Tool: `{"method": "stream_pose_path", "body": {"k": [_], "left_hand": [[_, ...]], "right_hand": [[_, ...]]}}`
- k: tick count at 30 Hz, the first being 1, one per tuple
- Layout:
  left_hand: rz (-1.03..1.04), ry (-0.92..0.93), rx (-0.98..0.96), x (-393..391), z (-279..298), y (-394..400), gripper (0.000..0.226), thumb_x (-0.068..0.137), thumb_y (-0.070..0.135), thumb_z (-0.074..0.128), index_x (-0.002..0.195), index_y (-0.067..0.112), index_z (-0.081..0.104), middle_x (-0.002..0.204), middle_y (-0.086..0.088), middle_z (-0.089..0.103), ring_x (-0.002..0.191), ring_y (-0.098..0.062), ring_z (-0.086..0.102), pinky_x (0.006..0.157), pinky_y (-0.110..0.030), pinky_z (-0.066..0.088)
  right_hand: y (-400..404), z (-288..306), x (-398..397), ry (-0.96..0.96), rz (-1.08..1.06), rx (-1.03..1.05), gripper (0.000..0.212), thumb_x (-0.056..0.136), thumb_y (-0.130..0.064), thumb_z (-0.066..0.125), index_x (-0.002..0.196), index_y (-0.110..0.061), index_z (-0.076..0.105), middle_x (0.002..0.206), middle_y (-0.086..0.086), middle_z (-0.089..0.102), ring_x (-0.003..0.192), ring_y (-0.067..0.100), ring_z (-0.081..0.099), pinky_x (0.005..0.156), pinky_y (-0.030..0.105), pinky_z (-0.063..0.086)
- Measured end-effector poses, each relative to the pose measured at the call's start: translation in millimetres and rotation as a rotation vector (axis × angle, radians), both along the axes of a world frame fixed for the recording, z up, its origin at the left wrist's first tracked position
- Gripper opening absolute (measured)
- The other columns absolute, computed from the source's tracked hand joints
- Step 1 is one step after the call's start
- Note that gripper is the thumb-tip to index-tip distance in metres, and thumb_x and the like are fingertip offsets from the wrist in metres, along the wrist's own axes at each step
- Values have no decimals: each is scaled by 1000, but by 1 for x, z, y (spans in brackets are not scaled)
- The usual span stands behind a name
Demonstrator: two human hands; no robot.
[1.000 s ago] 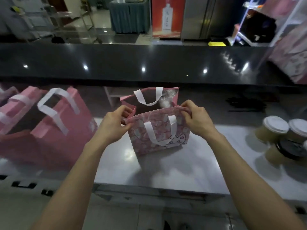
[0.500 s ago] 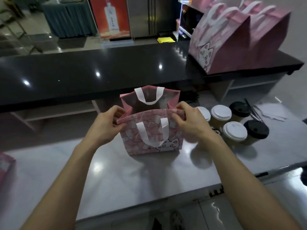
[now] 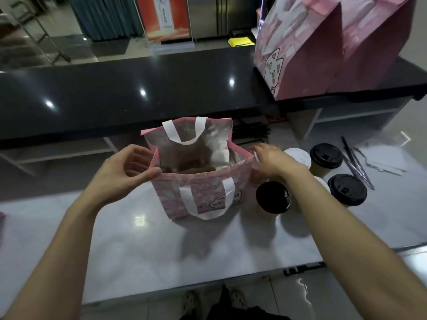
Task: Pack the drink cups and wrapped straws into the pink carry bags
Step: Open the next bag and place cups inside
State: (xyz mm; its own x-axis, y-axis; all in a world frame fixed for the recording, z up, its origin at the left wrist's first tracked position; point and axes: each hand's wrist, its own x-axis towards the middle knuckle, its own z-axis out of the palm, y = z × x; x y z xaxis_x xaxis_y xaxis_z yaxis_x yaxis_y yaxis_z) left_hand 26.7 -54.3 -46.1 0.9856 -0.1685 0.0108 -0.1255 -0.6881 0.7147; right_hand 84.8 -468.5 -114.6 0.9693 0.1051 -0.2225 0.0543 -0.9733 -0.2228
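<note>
A small pink carry bag (image 3: 203, 188) with white handles and a cat print stands open on the white table (image 3: 161, 245). My left hand (image 3: 124, 174) pinches the bag's left rim, thumb on the front edge. At the bag's right corner, my right hand (image 3: 272, 162) grips the rim with curled fingers, though it is a little blurred. Several lidded drink cups stand just right of the bag: a black-lidded cup (image 3: 273, 197) under my right wrist, a white-lidded cup (image 3: 300, 155), and more black-lidded cups (image 3: 325, 155) (image 3: 347, 189). Wrapped straws (image 3: 357, 166) lie beyond them.
A black counter (image 3: 138, 88) runs behind the table. Two large pink bags (image 3: 300, 56) (image 3: 374, 47) stand on its right end. Loose white papers (image 3: 385, 160) lie at the table's far right. More dark straws (image 3: 251, 132) lie behind the small bag.
The view has swung right and closer. My hands have pulled the bag's mouth wider apart, and the bag now sits next to the cups.
</note>
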Motion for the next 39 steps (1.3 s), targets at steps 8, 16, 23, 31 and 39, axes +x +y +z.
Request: {"method": "stream_pose_path", "body": {"k": [8, 16, 23, 31, 39], "left_hand": [[-30, -237, 146, 21, 22, -17, 36, 87, 46, 83, 117, 28, 72, 105, 13, 71, 96, -6, 70, 81, -26, 60], [-168, -400, 933, 34, 31, -30, 60, 84, 82, 69, 126, 39, 74, 131, 10, 73, 139, -24, 52, 132, -59, 9], [-186, -164, 769, 34, 16, -19, 145, 62, 97, 72, 173, 33, 5, 183, 4, 12, 170, -25, -2, 130, -47, -9], [-284, -173, 663, 25, 4, -6, 149, 57, 110, 55, 171, 39, -11, 182, 13, -16, 163, -12, -31, 126, -42, -13], [-326, -193, 589, 22, 10, 6, 151, 60, 107, 56, 173, 31, -10, 183, 11, -13, 164, -9, -26, 132, -38, -4]], "right_hand": [[-1, 43, 12, -176, -130, 104, 79, 73, -59, 84, 140, -26, 61, 127, 7, 44, 114, 36, 62, 91, 40, 51], [36, 141, -16, -769, -40, 380, 80, 84, -75, 74, 143, -23, 63, 129, 10, 62, 121, 27, 56, 96, 33, 43], [85, 145, -31, -342, 142, 418, 81, 84, -88, 49, 131, -24, 63, 116, -6, 63, 102, 15, 61, 81, 35, 50], [118, 118, -27, -73, 304, 175, 89, 69, -94, 57, 143, -48, 40, 130, -13, 55, 114, 17, 57, 89, 39, 53], [187, 90, 10, -12, 571, -56, 90, 83, -60, 86, 154, -26, 43, 141, 1, 54, 121, 25, 61, 98, 40, 60]]}}
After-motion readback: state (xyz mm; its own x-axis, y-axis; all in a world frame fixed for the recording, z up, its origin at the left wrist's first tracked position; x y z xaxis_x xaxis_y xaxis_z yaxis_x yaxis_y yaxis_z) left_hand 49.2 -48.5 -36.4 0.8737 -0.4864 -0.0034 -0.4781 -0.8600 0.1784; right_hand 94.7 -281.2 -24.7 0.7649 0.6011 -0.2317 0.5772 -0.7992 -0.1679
